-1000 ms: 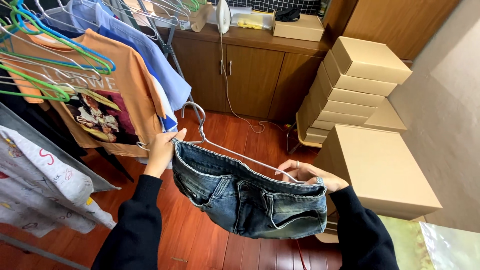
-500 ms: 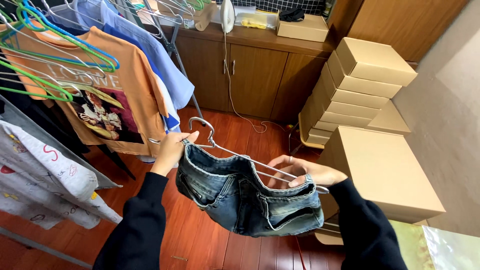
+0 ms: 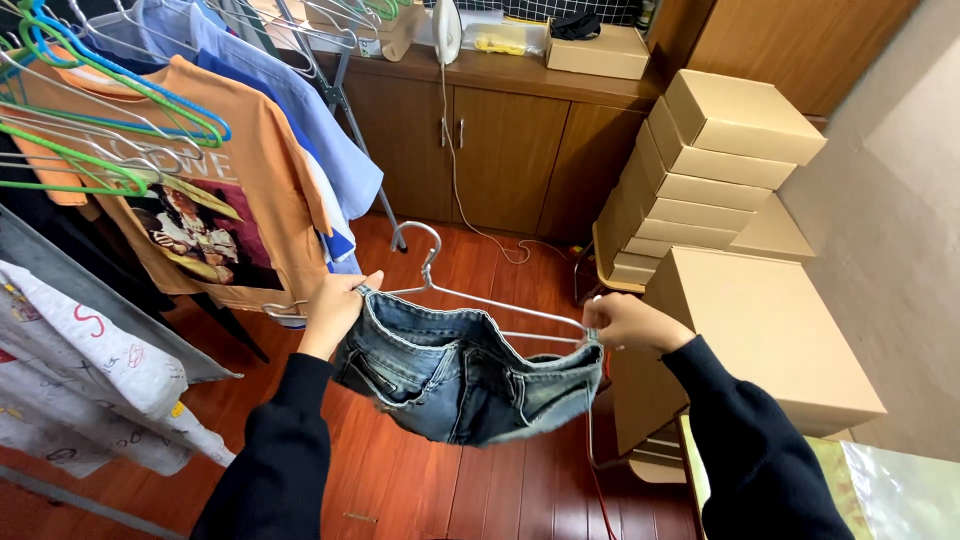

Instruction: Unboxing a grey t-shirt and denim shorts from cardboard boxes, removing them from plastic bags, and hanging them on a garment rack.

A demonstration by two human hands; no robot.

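A pair of faded blue denim shorts (image 3: pixel 455 375) hangs by its waistband between my two hands. A silver wire hanger (image 3: pixel 470 296) runs along the waistband, its hook pointing up at the middle. My left hand (image 3: pixel 335 308) pinches the left end of the waistband together with the hanger's left end. My right hand (image 3: pixel 625 322) is closed on the right end of the hanger and the waistband there. Both arms wear black sleeves.
A clothes rack (image 3: pixel 345 95) at the left carries an orange printed T-shirt (image 3: pixel 215 190), a light blue shirt (image 3: pixel 300 110), pale printed garments and green and blue hangers. Stacked cardboard boxes (image 3: pixel 715 170) stand at the right. A wooden cabinet (image 3: pixel 500 150) holds an iron (image 3: pixel 447 30) with a trailing cord.
My right hand went from open fingers on the waistband to a closed grip at the hanger's right end. The shorts' waistband got pulled out flatter, and the hanger hook rose a little.
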